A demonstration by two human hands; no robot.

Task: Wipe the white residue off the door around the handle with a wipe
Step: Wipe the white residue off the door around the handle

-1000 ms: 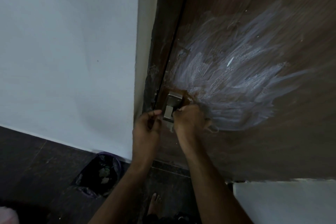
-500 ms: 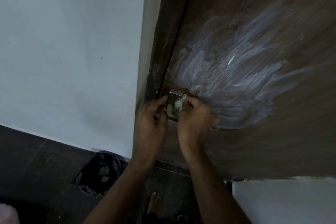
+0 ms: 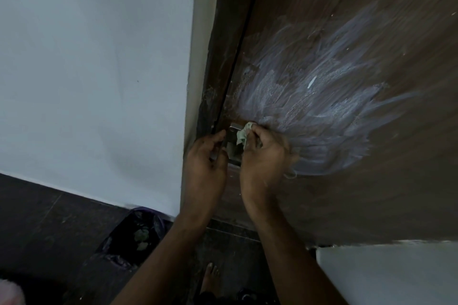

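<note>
Since a second ago the right hand (image 3: 265,156) has risen, pinching the crumpled wipe (image 3: 244,135) against the handle (image 3: 234,146) plate's top; the left hand (image 3: 205,158) grips the door (image 3: 347,20) edge beside it.

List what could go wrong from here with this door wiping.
1. The wipe is a small crumpled scrap, while the white residue covers a wide patch of the door; it may smear rather than lift.
2. The right hand works tight against the metal handle, so knuckles could scrape it.
</note>
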